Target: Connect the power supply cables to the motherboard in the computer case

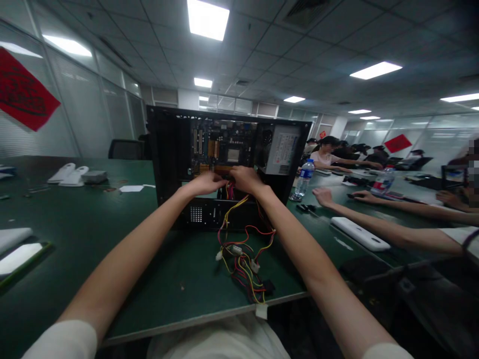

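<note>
A black computer case (172,154) stands upright on the green table with its side open towards me. Inside it are a motherboard (220,142) and a silver-labelled power supply (283,149) at the upper right. Both my hands reach into the case below the processor area. My left hand (205,184) has its fingers drawn together at the board's lower edge; its fingertips are partly hidden. Close beside it, my right hand (245,179) is closed at the top of some red and purple power cables (230,192). More cables with white connectors (237,250) hang down onto the table.
The green table (149,284) ends at a front edge near my body. At right are a water bottle (304,179), a white bar-shaped object (359,233) and another person's forearm (368,224). White objects (69,174) and a grey box (94,176) lie at left.
</note>
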{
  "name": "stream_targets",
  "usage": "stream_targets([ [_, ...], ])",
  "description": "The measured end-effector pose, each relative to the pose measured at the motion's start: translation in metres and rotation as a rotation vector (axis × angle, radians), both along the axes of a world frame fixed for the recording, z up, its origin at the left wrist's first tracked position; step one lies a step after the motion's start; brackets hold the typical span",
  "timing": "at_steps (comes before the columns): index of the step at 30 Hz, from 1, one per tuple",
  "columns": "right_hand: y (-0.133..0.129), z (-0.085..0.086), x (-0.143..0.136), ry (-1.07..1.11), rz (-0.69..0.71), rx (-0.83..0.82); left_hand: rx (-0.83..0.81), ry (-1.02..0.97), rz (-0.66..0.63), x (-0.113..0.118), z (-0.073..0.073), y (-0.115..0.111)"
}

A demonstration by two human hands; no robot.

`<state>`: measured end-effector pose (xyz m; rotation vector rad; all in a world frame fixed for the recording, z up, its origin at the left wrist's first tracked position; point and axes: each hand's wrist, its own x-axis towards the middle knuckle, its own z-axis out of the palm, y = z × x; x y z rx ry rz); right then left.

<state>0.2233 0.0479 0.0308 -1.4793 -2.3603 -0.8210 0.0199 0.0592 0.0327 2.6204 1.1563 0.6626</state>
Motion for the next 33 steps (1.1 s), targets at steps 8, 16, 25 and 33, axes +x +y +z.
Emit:
stream_targets([
  [8, 0.009, -0.008, -0.008, -0.08, 0.041, -0.065, -0.167, -0.071, 0.009, 0.008, -0.019, 0.011],
  [16, 0.024, -0.012, -0.011, -0.072, 0.031, -0.079, -0.187, -0.075, 0.056, 0.009, -0.02, 0.015],
  [25, 0.022, -0.012, -0.012, -0.03, 0.02, -0.066, -0.164, -0.04, 0.053, 0.009, -0.02, 0.019],
  [33, 0.016, -0.017, -0.001, -0.012, 0.051, -0.126, -0.034, 0.043, 0.138, 0.013, -0.02, 0.025],
])
